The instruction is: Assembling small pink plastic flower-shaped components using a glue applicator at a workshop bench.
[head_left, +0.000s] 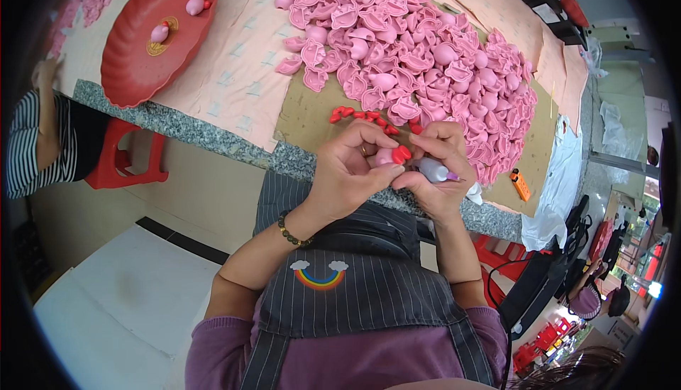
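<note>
Speckled stone counter [213, 138] in front of me carries a sheet of brown cardboard [305, 117] heaped with glossy pink duck-shaped pieces [425, 56]. My left hand [347, 170] curls closed around a small smooth pink toy [385, 156] with a red beak, held just above the counter's edge. My right hand [436, 170] presses against it, fingers wrapped around a little grey glue bottle [433, 171].

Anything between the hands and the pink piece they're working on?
Nothing visible. The left hand already holds the pink piece with its small red part, and the right hand, gripping a small glue bottle, touches it directly.
</note>
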Tool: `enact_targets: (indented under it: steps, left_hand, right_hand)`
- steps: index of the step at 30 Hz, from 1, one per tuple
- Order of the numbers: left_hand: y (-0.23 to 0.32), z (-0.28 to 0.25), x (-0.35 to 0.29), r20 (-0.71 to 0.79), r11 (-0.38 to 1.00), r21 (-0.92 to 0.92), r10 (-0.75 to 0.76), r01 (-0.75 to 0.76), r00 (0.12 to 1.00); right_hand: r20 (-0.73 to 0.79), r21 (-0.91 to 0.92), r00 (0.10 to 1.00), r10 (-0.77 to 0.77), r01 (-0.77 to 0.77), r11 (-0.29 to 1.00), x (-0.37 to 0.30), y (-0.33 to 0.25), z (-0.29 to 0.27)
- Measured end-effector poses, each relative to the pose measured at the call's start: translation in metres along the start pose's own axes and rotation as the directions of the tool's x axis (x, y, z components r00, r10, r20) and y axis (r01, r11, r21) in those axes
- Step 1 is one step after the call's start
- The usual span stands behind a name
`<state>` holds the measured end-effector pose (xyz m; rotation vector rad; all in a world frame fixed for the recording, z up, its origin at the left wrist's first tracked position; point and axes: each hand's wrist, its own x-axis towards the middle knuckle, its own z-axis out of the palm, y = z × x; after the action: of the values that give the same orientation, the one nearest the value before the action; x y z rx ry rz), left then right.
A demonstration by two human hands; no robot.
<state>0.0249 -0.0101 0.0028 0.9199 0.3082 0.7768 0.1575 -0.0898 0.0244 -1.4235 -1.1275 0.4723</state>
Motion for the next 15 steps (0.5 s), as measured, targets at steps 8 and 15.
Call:
enact_targets:
  steps: [8,15]
  left_hand:
    - [0.001,-0.006,-0.002,0.077,0.993,-0.081,-0.077,0.083,0.994]
    - [0.000,-0.007,-0.005,0.040,0.997,0.078,-0.009,0.005,0.999]
  right_hand:
    - [0.122,0.228,0.985,-0.123,0.092,0.969,0.006,0.008,-0.003]
    - [0.033,0.138,0.999,-0.010,0.005,0.990,-0.003,0.002,-0.002]
